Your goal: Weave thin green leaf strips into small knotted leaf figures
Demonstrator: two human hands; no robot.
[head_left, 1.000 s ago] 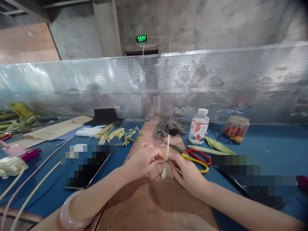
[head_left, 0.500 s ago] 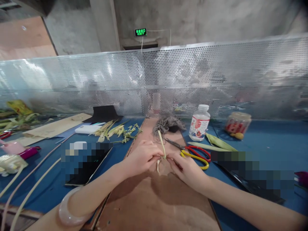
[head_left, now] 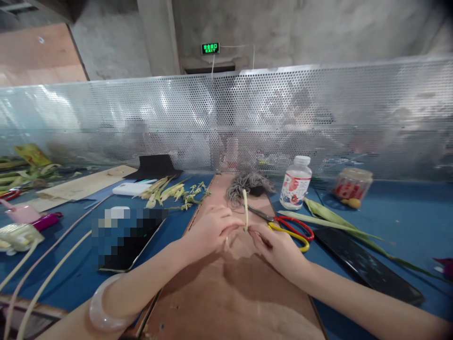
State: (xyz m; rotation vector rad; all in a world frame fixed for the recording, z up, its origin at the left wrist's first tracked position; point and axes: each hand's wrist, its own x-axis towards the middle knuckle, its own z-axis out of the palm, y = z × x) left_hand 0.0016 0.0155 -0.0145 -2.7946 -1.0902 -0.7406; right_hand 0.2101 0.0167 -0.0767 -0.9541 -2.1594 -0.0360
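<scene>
Over the brown wooden board, my left hand (head_left: 214,229) and my right hand (head_left: 279,245) meet fingertip to fingertip. Both are closed in a pinch on a thin, pale green-white strip (head_left: 246,205) that looks like plant fibre. One end of it stands up above the fingers, with a small greenish spot, perhaps a knot, where the hands meet. A paler loop hangs faintly below. Just past my right hand lie scissors (head_left: 292,227) with red and yellow handles, blades pointing left. Grey yarn (head_left: 242,189) is heaped on the board behind the strip.
A clear bottle (head_left: 295,184) and a jar (head_left: 353,186) stand at the back right. Green husk leaves (head_left: 325,215) and a black phone (head_left: 368,264) lie right. Another phone (head_left: 138,245), dried plant pieces (head_left: 170,192) and cables (head_left: 56,257) are left. A perforated metal screen (head_left: 177,113) rises behind.
The upright end of the strip has swung from leaning left to nearly vertical. The loop below the fingers has shifted left. Both hands keep their pinch; the whole view has shifted slightly.
</scene>
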